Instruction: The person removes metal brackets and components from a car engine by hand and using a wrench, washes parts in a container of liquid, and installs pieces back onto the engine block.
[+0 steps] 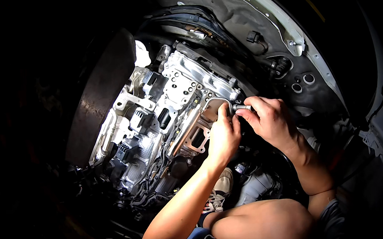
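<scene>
At the right end of the engine, my left hand (224, 137) is closed around the lower part of a thin bent metal tube (219, 99), its index finger and thumb on either side. Just to its right, the thumb and fingers of my right hand (269, 119) pinch a short silver cylindrical piece (242, 107), which looks like a socket or a fitting. The inner end of that piece meets the tube or lies close against it; I cannot tell which. Left of my left hand is a metal flange with a dark rectangular port (198, 137).
Wiring and black connectors (141, 119) cover the engine's left side, beside a large dark curved panel (103, 99). A silver cover (204, 74) lies farther back. The car's fender edge (301, 36) curves round the right. My bent knee (265, 221) and shoe (222, 184) are close below.
</scene>
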Demonstrator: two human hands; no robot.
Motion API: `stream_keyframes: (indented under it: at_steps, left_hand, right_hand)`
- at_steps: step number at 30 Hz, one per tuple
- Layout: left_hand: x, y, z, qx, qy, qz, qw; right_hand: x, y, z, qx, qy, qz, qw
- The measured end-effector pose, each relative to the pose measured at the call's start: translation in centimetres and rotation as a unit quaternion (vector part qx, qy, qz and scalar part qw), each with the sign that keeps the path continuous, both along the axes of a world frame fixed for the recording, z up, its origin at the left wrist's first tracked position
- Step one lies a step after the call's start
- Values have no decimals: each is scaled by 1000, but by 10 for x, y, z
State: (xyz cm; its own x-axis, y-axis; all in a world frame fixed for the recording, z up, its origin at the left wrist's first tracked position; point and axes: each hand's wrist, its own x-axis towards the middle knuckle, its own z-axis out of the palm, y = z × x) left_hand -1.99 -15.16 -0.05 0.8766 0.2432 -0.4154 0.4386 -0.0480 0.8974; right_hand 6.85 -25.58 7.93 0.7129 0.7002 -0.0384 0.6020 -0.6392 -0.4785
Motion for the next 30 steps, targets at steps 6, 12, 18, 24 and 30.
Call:
stream_keyframes:
  at_steps: [6,12,18,24,30]
  left_hand:
    - [13,0,0,95,35,-13,995]
    - [21,-6,8,117,77,16,990]
    - [25,-7,14,115,75,26,990]
    - [26,-6,19,112,93,28,989]
    - [23,-9,14,147,84,52,984]
  right_hand:
    - [10,3,9,-23,-42,123,991]
    - [2,8,6,-85,8,56,995]
    - [7,14,5,-148,-20,111,983]
    - [14,4,3,-105,-41,150,982]
    - [6,16,13,-266,41,14,963]
